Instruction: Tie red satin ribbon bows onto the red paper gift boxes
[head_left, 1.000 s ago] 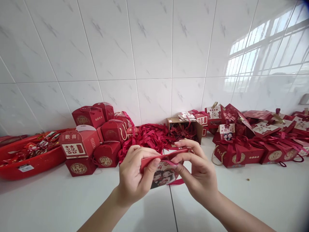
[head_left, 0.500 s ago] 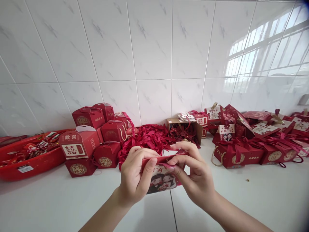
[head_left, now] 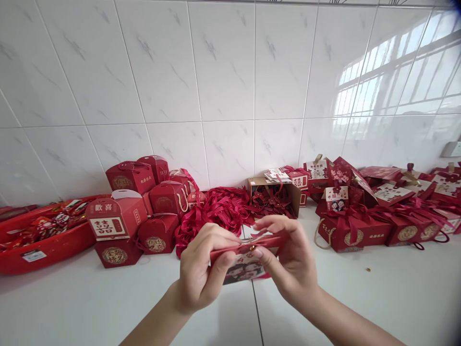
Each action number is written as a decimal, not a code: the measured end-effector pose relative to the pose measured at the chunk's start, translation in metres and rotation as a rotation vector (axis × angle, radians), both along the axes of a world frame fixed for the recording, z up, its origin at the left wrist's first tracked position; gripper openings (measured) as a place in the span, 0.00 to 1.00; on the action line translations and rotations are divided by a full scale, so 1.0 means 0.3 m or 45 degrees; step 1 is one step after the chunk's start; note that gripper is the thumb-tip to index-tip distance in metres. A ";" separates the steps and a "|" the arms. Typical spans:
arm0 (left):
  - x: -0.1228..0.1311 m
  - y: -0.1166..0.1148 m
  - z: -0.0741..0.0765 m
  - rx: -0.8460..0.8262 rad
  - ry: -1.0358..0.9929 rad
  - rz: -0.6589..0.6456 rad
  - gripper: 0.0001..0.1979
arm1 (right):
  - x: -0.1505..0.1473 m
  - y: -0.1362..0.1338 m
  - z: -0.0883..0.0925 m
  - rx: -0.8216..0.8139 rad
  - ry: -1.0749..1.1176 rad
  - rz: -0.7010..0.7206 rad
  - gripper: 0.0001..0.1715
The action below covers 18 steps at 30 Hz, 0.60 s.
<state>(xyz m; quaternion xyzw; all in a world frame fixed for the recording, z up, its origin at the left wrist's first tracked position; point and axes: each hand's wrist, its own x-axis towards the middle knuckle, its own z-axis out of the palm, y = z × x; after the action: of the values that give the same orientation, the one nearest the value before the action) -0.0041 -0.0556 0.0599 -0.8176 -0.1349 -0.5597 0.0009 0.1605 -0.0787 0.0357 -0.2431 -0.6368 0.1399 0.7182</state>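
Note:
A red candy box (head_left: 240,273) with a printed cartoon couple on its front is held up between both hands, above the white table. My left hand (head_left: 206,269) grips its left side, the thumb on the front face and the fingers behind. At the right end of the top edge, my right hand (head_left: 293,259) pinches the box, its thumb pressed by a small gold-coloured spot on the rim and its fingers curled over the back. The back of the box and most of its underside are hidden.
Behind the hands lie a heap of red ribbon (head_left: 223,206) and a cardboard box (head_left: 295,192) of dark red pieces. Red gift boxes (head_left: 122,218) are stacked at left, beside a red basin (head_left: 68,240) of sweets. More ribboned boxes (head_left: 374,230) line the right.
My right thumb and fingers have shifted at the top edge, and a gold-coloured spot now shows there. The box has tilted slightly, and the left hand keeps its grip.

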 end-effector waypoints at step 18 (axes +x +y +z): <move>-0.058 0.013 0.040 0.117 -0.105 0.054 0.12 | 0.063 0.010 0.038 -0.215 -0.090 0.413 0.25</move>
<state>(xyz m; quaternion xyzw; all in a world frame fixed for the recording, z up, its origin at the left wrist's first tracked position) -0.0215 -0.0517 0.0720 -0.7899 -0.1264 -0.5984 0.0448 0.1794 -0.0758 0.0472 -0.2014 -0.6785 0.2981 0.6405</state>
